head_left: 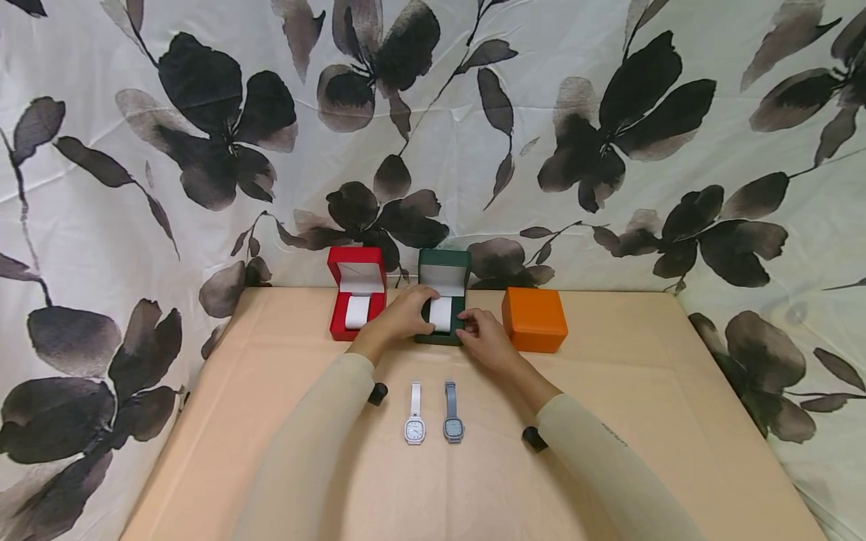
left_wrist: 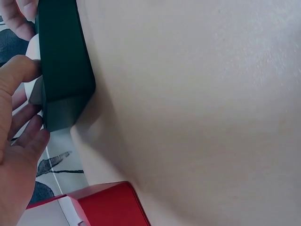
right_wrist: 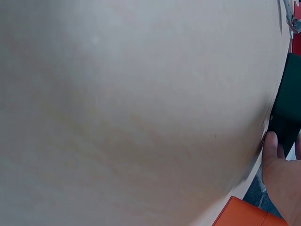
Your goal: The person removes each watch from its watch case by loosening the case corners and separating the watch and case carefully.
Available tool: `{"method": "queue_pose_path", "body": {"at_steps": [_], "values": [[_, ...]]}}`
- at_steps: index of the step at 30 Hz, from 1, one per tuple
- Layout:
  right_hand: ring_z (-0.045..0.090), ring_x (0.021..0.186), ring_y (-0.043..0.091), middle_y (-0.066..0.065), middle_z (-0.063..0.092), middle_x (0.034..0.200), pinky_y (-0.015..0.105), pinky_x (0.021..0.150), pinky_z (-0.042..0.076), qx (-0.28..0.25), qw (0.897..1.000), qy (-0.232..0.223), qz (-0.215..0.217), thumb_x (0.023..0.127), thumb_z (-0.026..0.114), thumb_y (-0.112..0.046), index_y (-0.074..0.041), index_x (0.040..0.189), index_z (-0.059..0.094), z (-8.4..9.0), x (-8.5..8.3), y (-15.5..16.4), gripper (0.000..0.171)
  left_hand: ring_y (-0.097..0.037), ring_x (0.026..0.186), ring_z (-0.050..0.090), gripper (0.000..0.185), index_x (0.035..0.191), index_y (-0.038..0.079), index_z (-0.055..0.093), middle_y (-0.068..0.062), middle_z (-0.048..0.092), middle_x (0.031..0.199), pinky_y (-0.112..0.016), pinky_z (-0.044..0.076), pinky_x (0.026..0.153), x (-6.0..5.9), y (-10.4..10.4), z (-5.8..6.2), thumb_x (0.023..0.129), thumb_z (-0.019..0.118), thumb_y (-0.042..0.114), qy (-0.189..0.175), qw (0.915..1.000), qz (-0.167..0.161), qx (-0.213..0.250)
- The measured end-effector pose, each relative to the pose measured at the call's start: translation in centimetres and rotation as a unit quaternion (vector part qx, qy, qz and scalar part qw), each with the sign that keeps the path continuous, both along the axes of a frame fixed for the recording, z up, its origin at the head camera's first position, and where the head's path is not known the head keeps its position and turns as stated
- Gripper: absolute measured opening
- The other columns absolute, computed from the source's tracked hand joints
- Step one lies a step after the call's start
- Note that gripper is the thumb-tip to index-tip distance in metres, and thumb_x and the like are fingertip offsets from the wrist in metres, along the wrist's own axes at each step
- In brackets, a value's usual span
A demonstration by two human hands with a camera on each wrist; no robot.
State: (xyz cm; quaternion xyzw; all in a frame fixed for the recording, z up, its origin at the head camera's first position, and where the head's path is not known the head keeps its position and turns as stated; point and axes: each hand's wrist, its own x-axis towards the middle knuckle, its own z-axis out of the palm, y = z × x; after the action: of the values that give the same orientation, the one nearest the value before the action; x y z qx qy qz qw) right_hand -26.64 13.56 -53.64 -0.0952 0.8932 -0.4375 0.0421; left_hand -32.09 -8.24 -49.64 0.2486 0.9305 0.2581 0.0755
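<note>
An open green watch box (head_left: 443,263) with a white cushion (head_left: 440,314) stands at the back of the table. My left hand (head_left: 407,312) holds its left side, thumb over the front rim by the cushion and fingers along the side, as the left wrist view shows. At the right side, my right hand (head_left: 489,338) grips the same box (right_wrist: 288,94) with thumb and fingers near its front corner. Part of the box is hidden behind the fingers. Nearer the front lie two watches, one with a white strap (head_left: 416,413) and one grey-blue (head_left: 452,413), dials toward me.
An open red watch box (head_left: 336,319) with a white cushion stands left of the green one. To the right is a closed orange box (head_left: 534,319). A floral cloth (head_left: 501,188) hangs behind the table (head_left: 643,361). Both sleeved forearms flank the watches.
</note>
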Motion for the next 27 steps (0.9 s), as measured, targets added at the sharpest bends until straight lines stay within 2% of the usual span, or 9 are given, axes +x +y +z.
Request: {"method": "queue_pose_path", "body": {"at_steps": [5,9,14,19,27], "values": [[0.057,0.106,0.026,0.015,0.056,0.124,0.04,0.103,0.056,-0.002,1.0,-0.009,0.003,0.101,0.068,-0.017,-0.007,0.135,0.057,-0.2,-0.8,0.2,0.038,-0.033,0.145,0.041,0.061,0.141,0.007,0.06,-0.013,0.05,0.153,-0.047,0.034,0.125,-0.6,0.3,-0.1,0.086,0.082,0.021,0.001,0.9997,0.006,-0.024],[0.057,0.105,0.026,0.015,0.056,0.124,0.04,0.103,0.057,-0.006,1.0,-0.011,0.006,0.1,0.068,-0.016,-0.008,0.135,0.057,-0.4,-1.5,0.4,0.038,-0.03,0.14,0.041,0.061,0.144,0.009,0.06,-0.012,0.049,0.152,-0.046,0.04,0.121,-1.0,0.5,-0.3,0.088,0.08,0.023,0.004,0.9989,0.012,-0.044],[0.058,0.104,0.026,0.015,0.056,0.123,0.039,0.101,0.057,-0.008,1.0,-0.007,0.013,0.1,0.068,-0.017,-0.008,0.136,0.057,-0.5,-2.0,0.6,0.038,-0.027,0.134,0.04,0.059,0.148,0.01,0.057,-0.009,0.049,0.148,-0.042,0.044,0.115,-1.2,0.6,-0.5,0.093,0.074,0.025,0.022,0.9972,0.0,-0.071],[0.058,0.103,0.025,0.015,0.056,0.123,0.039,0.1,0.057,-0.011,1.0,-0.006,0.01,0.1,0.068,-0.017,-0.008,0.136,0.057,-0.5,-2.0,0.6,0.038,-0.027,0.134,0.039,0.059,0.149,0.01,0.054,-0.009,0.048,0.148,-0.043,0.043,0.115,-1.1,0.6,-0.4,0.094,0.071,0.023,0.025,0.9973,-0.005,-0.069],[0.056,0.105,0.027,0.015,0.056,0.123,0.04,0.101,0.056,-0.015,1.0,-0.002,0.011,0.101,0.067,-0.016,-0.008,0.135,0.055,-0.6,-2.0,0.5,0.037,-0.03,0.141,0.04,0.059,0.15,0.008,0.052,-0.012,0.048,0.152,-0.046,0.038,0.122,-0.8,0.5,-0.3,0.095,0.071,0.022,0.009,0.9985,0.005,-0.053]]}}
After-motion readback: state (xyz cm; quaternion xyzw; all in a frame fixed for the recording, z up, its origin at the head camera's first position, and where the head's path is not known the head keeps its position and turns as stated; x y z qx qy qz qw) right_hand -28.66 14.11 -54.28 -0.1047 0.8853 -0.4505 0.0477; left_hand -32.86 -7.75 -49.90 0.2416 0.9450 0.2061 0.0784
